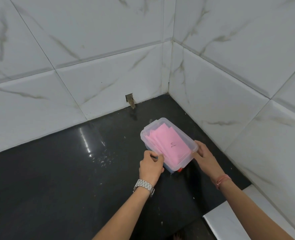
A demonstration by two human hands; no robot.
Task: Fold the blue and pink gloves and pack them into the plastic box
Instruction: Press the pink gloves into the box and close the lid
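Both our hands grip the plastic box (162, 135) on the black counter (56, 179): left hand (151, 166) pinches its near-left rim, right hand (203, 155) clasps its right corner; pink gloves (167, 144) lie inside.

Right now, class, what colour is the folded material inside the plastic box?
Pink folded gloves, seen through the clear plastic box in the head view.

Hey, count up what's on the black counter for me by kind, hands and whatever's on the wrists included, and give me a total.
Plastic box, lid on: 1
Pink folded stack inside the box: 1 (single gloves cannot be counted)
Hands: 2, left hand and right hand
Metal wristwatch: 1
Pinkish-red wrist thread: 1
Total: 6
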